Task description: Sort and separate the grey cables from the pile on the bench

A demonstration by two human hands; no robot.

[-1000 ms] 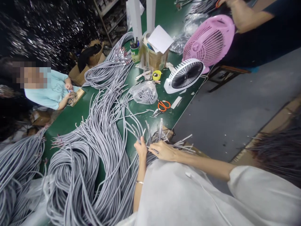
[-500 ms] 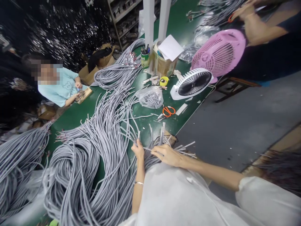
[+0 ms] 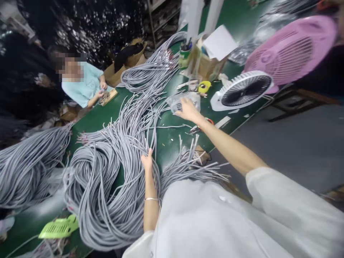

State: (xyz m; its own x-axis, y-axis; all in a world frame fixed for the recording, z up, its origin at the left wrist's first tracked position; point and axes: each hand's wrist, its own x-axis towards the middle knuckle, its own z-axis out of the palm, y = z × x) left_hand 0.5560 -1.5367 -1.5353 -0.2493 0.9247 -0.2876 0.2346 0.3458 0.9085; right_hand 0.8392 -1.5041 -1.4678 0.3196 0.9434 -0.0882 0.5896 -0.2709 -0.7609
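Note:
A large heap of grey cables (image 3: 118,154) covers the green table (image 3: 96,120). My left hand (image 3: 147,161) is closed around a few grey cables near the heap's right edge. My right hand (image 3: 188,109) is stretched far forward, fingers spread, over a clear plastic bag of small grey pieces (image 3: 178,102). It holds nothing that I can see. Cut cable ends (image 3: 193,161) fan out close to my body. Orange-handled scissors (image 3: 205,123) lie partly hidden under my right forearm.
A white fan (image 3: 242,91) and a pink fan (image 3: 290,50) stand at the right. A cardboard box (image 3: 208,64), a pen cup (image 3: 184,57) and yellow tape (image 3: 204,86) sit beyond. A person in a light blue shirt (image 3: 83,86) works across the table. A green plastic piece (image 3: 59,227) lies near left.
My right hand left the cable ends near my left hand and reached forward to the plastic bag. The left hand stayed on the cables. The view shifted left and down.

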